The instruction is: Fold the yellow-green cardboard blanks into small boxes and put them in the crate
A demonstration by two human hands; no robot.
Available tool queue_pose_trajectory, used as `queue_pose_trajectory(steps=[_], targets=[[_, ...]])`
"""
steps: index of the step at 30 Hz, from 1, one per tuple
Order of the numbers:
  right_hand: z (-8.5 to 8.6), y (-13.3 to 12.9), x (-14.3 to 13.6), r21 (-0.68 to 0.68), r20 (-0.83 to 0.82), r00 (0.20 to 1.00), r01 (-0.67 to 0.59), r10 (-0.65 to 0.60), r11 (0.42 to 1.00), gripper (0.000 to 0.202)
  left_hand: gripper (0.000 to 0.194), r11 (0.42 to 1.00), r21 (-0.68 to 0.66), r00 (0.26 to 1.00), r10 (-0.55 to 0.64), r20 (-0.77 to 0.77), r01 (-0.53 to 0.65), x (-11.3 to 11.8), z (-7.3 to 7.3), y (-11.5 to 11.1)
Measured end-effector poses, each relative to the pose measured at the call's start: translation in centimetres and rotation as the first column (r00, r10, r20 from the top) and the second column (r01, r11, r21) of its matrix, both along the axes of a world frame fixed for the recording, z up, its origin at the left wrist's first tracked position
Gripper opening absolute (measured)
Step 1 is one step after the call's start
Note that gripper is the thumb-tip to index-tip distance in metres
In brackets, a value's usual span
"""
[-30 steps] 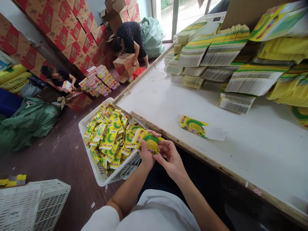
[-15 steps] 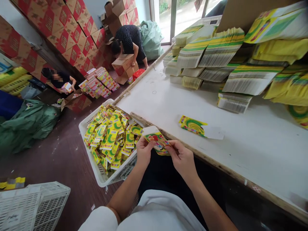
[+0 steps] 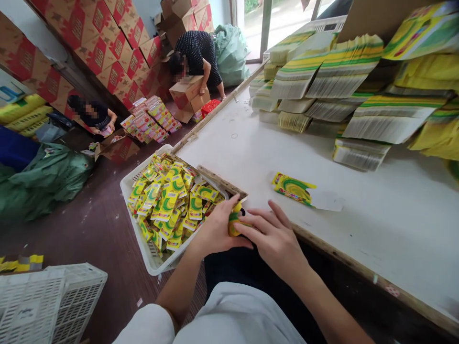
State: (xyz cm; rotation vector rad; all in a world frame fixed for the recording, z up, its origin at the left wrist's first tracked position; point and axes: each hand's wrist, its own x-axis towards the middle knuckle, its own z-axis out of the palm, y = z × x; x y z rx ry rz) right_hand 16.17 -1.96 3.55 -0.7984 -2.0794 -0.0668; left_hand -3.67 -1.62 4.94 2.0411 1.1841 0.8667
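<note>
My left hand (image 3: 217,229) is closed around a small yellow-and-green carton (image 3: 234,223), thumb and fingers on its two sides. Over the near end of this carton come the fingers of my right hand (image 3: 276,236), index finger pressed to it and the others partly spread; its thumb is hidden. Both hands cover much of the carton, just off the table's edge. Beside my left hand stands a white plastic crate (image 3: 141,253) heaped with small yellow cartons (image 3: 167,205). A flattened yellow carton (image 3: 292,188) with a white flap lies on the white table (image 3: 247,153) beyond my right hand.
Stacked bundles of flat cartons (image 3: 344,67) line the table's far side. Empty white crates (image 3: 81,296) and a green sack (image 3: 53,181) are on the floor at left. One person (image 3: 195,52) bends over a box; another person (image 3: 95,114) works low beside stacked boxes (image 3: 118,45).
The carton has turned from its printed face to a narrow side. My left hand now wraps around it, and my right fingers have moved from a pinch to lying across it.
</note>
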Motion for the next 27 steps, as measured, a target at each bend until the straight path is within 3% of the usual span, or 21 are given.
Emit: queue_pose_trajectory(steps=[2,3,5,7,8,10,12,14,18,22,24,27], targets=[[-0.2,-0.4,-0.3,-0.025,-0.102,0.993,0.056,-0.058,0.998,0.029,0.078,0.998,-0.048,0.999,0.04,-0.021,-0.041,0.7,-1.0,0.2],[-0.3,-0.5,-0.2,-0.057,-0.177,0.977,0.107,-0.115,0.993,0.041,0.071,0.996,-0.054,0.997,0.072,-0.021,-0.073,0.9,-1.5,0.3],[-0.8,-0.5,0.0,-0.176,-0.311,0.926,0.166,-0.215,0.97,0.07,0.068,0.993,-0.038,0.994,0.108,-0.03,-0.11,1.1,-2.2,0.2],[-1.7,-0.2,0.0,-0.357,-0.391,0.89,0.087,-0.233,0.93,0.07,0.074,0.996,0.01,0.995,0.09,-0.037,-0.09,1.3,-2.6,-0.1],[-2.2,-0.1,-0.2,-0.462,-0.429,0.876,-0.005,-0.219,0.887,0.064,0.078,0.997,0.042,0.997,0.064,-0.04,-0.063,1.5,-2.8,-0.3],[-3.3,0.2,-0.9,-0.633,-0.549,0.815,-0.262,-0.184,0.728,0.057,0.083,0.993,0.117,0.999,0.007,-0.046,-0.001,1.9,-3.1,-0.7],[-4.2,0.5,-1.5,-0.684,-0.668,0.72,-0.493,-0.19,0.538,0.061,0.083,0.982,0.183,0.998,-0.042,-0.041,0.049,2.3,-3.5,-1.0],[-4.5,0.5,-1.9,-0.668,-0.725,0.658,-0.6,-0.203,0.441,0.064,0.08,0.973,0.224,0.999,-0.045,-0.017,0.048,2.6,-4.0,-1.1],[-4.4,0.6,-1.5,-0.654,-0.727,0.658,-0.578,-0.194,0.487,0.062,0.075,0.969,0.239,0.998,0.066,-0.023,-0.059,2.6,-4.6,-1.2],[-4.3,0.6,-1.3,-0.632,-0.711,0.691,-0.546,-0.131,0.55,0.06,0.074,0.982,0.187,0.998,0.043,-0.035,-0.035,2.6,-4.3,-1.0],[-4.3,0.3,-1.3,-0.613,-0.68,0.728,-0.504,-0.082,0.608,0.06,0.071,0.991,0.135,0.999,0.017,-0.042,-0.011,2.4,-4.2,-0.9],[-3.8,-0.5,-1.3,-0.55,-0.532,0.845,-0.4,0.062,0.733,0.069,0.067,0.998,0.054,0.999,-0.012,-0.044,0.015,2.1,-4.5,-0.5]])
